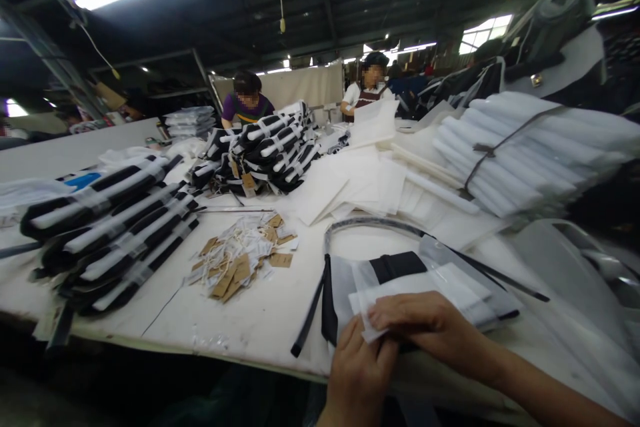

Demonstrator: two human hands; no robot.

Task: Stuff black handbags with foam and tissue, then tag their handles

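A black and grey bag (345, 283) with a plastic-wrapped, looped strap (373, 221) lies at the table's front edge. White translucent sheet material (450, 283) rests across it. At the bag's lower left part, my left hand (361, 363) pinches the end of the white sheet between thumb and fingers. My right hand (425, 320) lies against it from the right, its fingers pressed together on the same sheet. The two hands meet at the thumbs. Part of the bag's lower edge is hidden behind my hands.
Paper tags with strings (240, 263) lie in a heap left of the bag. Wrapped black bundles are stacked at the left (120, 240) and back (275, 147). Loose white sheets (360, 180) and a tied white bundle (535, 147) are behind and right. Two people work across the table.
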